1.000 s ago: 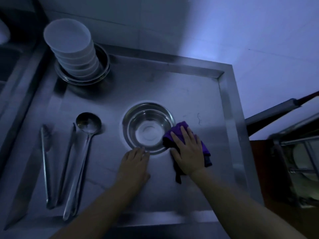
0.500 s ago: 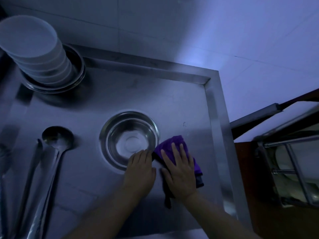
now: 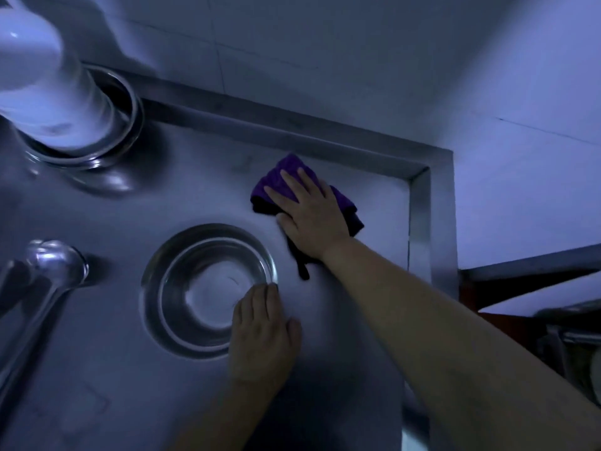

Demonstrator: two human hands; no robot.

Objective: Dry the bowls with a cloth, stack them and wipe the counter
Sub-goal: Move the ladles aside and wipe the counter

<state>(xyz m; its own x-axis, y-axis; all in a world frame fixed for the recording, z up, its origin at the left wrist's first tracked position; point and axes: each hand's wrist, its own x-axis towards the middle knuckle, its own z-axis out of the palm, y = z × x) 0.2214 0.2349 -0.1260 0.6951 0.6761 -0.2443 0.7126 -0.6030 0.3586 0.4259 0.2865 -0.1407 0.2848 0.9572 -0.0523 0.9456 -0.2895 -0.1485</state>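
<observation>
My right hand (image 3: 312, 213) lies flat on a purple cloth (image 3: 283, 175), pressing it onto the steel counter (image 3: 374, 203) near its back right corner. My left hand (image 3: 263, 330) rests palm down on the counter, its fingertips touching the near right rim of a steel bowl (image 3: 208, 288) that stands upright in the middle. At the back left a stack of white bowls (image 3: 45, 89), upside down, sits inside a wider steel bowl (image 3: 126, 125).
A steel ladle (image 3: 55, 265) and other long utensils lie at the left edge. The counter has a raised rim (image 3: 419, 222) along the back and right side, with a tiled wall behind. A dish rack (image 3: 572, 346) stands lower right.
My right hand has slid the cloth away from the steel bowl's near right side toward the back right corner. My left hand stays by the bowl's rim. The view has moved closer.
</observation>
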